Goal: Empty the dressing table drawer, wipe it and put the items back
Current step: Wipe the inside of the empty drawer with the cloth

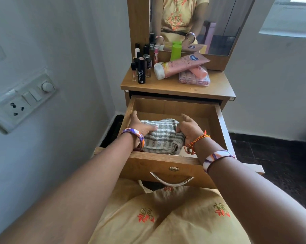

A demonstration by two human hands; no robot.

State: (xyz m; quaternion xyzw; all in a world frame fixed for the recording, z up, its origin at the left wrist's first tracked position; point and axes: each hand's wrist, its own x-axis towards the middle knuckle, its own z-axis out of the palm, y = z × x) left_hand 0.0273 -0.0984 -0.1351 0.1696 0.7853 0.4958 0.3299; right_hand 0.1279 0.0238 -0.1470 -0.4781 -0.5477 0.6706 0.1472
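The wooden drawer (175, 104) of the dressing table stands pulled out in front of me. Inside it lies a folded grey-and-white checked cloth (159, 138). My left hand (141, 127) rests flat on the cloth's left side, fingers straight. My right hand (188, 128) grips the cloth's right edge with curled fingers. On the table top (217, 88) stand several small dark cosmetic bottles (141, 69), a green bottle (176, 52), a pink tube (182, 65) and a clear pink box (194, 80).
A mirror (201, 23) rises behind the table top and reflects a person in a yellow dress. A switchboard with a socket (23, 101) is on the left wall. Dark floor (280, 155) lies to the right. The drawer's metal handle (171, 180) faces my lap.
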